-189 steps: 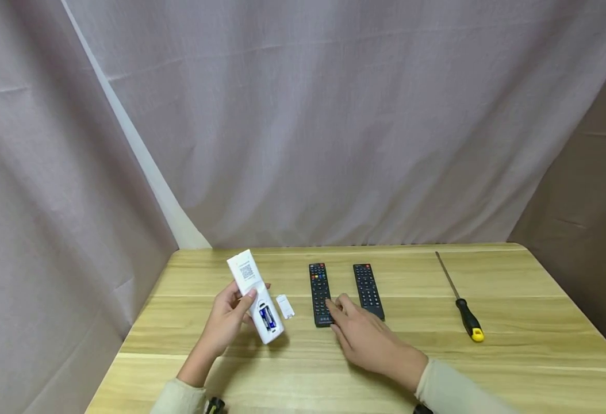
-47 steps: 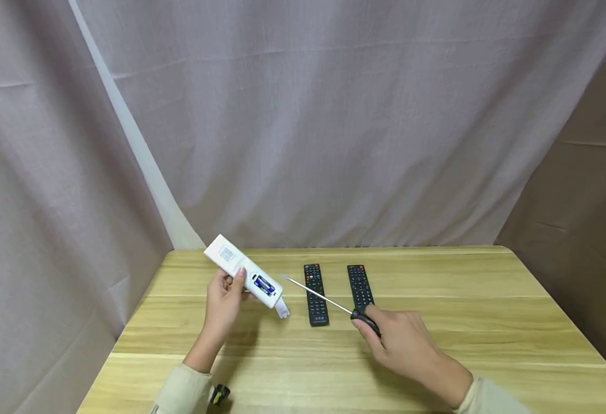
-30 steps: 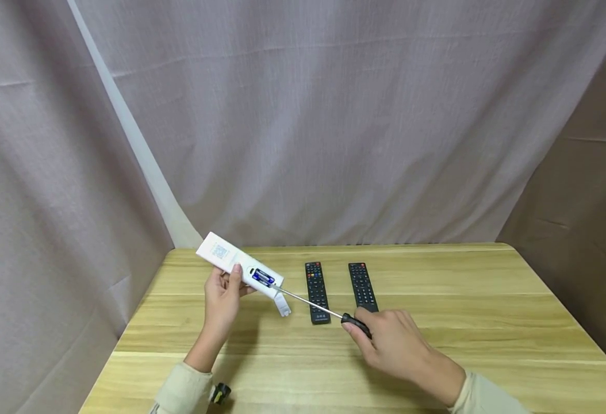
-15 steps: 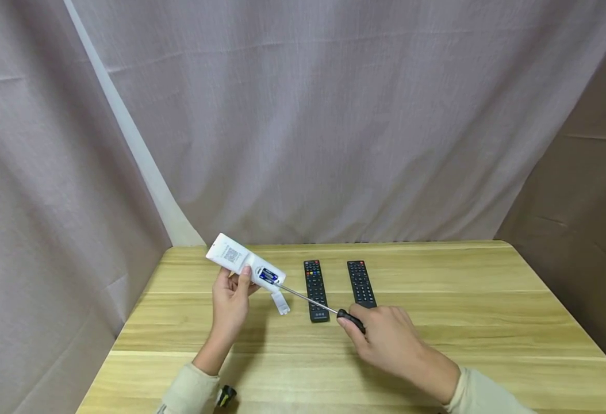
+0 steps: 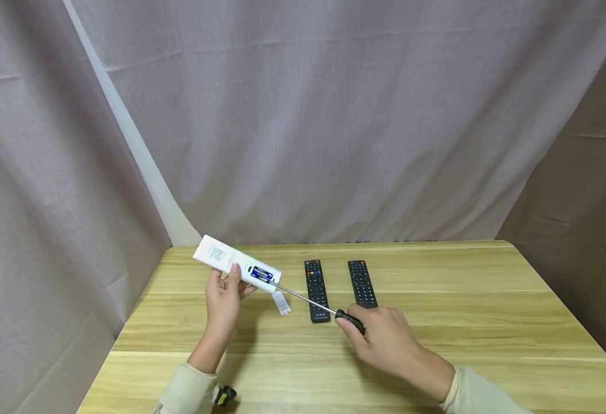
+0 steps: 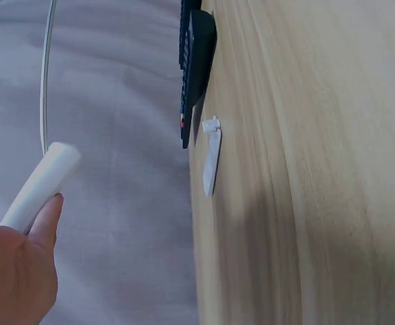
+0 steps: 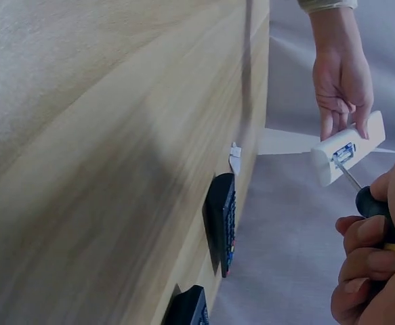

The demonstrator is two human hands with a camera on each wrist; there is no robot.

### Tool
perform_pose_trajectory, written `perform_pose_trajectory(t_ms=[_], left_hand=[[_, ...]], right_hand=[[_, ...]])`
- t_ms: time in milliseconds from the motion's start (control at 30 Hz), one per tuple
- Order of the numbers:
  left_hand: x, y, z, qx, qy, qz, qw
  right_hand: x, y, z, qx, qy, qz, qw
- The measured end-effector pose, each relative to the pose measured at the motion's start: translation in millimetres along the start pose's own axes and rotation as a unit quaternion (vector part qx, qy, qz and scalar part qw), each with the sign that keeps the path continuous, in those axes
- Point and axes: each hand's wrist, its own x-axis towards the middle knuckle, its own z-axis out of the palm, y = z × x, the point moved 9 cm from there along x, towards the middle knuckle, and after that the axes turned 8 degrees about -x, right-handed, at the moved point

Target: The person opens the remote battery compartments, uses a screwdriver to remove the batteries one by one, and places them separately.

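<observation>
My left hand (image 5: 223, 299) grips a white remote control (image 5: 220, 257) above the table, its back facing up and its battery bay uncovered. Two blue batteries (image 5: 261, 274) lie side by side in the bay. In my right hand (image 5: 386, 339) is a screwdriver (image 5: 303, 298), held by its black handle (image 7: 373, 203). The blade's tip meets the bay's lower end, at the batteries; the right wrist view shows it there too. Below the remote, the white battery cover (image 6: 213, 156) lies on the table, apart from both hands.
Two black remote controls (image 5: 317, 290) (image 5: 362, 283) lie face up on the wooden table (image 5: 463, 299), the right one partly behind my right hand. A grey curtain (image 5: 334, 144) hangs along the table's back edge. A small black and yellow device (image 5: 225, 395) is by the left cuff.
The screwdriver left the table's right side for my right hand, and its tip came to the battery bay. My left hand turned the white remote flatter and, lately, shifted it slightly left.
</observation>
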Motion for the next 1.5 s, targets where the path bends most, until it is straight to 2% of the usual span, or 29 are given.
perform_pose_trajectory(t_ms=[233,633,967,1233,1500], left_hand=[[0.5,-3.7,-2.7,-0.017,0.013,-0.013,0.9997],[-0.8,-9.3,-10.0,-0.032,0.020,-0.028,0.9989],[0.1,-12.3,-12.0,-0.056,0.023,-0.027,0.9978],[0.0,-16.1,-17.2,-0.047,0.029,-0.026,0.9981],[2.3,-16.1,-19.6,-0.037,0.039,-0.026,0.9982]], right_hand=[[-4,1,4,0.026,0.023,-0.008,0.999],[-10,2,15,0.068,0.020,0.000,0.997],[-14,1,19,0.064,0.025,-0.006,0.998],[-13,-5,15,0.058,0.035,-0.029,0.997],[-12,-2,24,0.067,-0.015,0.003,0.998]])
